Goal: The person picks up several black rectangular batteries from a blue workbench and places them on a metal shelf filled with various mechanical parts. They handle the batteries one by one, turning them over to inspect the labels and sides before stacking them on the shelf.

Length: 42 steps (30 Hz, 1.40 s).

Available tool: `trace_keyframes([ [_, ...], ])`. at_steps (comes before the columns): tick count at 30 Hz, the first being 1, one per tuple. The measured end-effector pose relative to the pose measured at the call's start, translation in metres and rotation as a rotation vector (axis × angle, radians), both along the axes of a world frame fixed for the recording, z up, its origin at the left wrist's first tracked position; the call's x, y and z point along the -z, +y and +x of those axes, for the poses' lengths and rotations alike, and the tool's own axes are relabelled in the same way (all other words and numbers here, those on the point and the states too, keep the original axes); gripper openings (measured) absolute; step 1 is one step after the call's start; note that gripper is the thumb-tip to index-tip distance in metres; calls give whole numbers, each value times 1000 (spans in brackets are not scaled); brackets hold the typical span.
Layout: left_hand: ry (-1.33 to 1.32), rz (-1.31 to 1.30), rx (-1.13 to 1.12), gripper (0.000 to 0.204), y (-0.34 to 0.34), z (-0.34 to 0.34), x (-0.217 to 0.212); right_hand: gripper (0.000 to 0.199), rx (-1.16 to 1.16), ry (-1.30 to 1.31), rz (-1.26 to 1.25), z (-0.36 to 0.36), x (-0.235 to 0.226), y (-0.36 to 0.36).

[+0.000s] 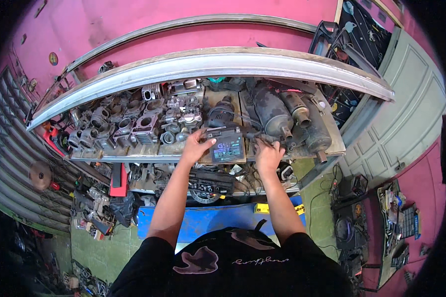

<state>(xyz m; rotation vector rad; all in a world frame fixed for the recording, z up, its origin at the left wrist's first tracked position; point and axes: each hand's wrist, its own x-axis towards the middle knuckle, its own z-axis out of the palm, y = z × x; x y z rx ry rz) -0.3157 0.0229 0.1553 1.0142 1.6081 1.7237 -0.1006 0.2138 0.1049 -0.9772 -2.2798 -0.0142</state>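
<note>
A dark box-shaped battery point(228, 146) with a printed face stands near the front edge of the workbench. My left hand point(197, 147) is at its left side, thumb over the edge of the face and fingers bent beside it. Close to those fingertips, a slim metal piece point(216, 128) lies across the battery's upper part. Just right of the battery, my right hand point(268, 156) has its fingers curled down by a small dark part point(253, 134); what they grip is hidden. Behind the battery sits a dark power tool point(222, 114) with a cord.
Several engine cylinders point(146, 126) and carburettors point(186, 116) crowd the bench's left. Dark mufflers point(274, 111) lie on its right. A pale beam point(223, 62) crosses above the far side. Below are a parts-laden shelf point(208, 183) and a blue bench point(218, 218).
</note>
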Motion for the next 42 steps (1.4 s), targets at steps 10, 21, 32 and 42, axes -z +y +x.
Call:
trace_keyframes([
  [10,42,104,-83,53,5,-2,24,31,-44,442,102,10,-52,-90],
  [21,25,176,-87,39,7,3,25,27,-178,368,373,-29,-16,-112],
  [32,23,199,-85,47,5,9,21,18,-129,320,259,-23,-1,-125],
  [42,93,145,-140,49,5,6,25,24,-178,389,311,-24,13,-137],
])
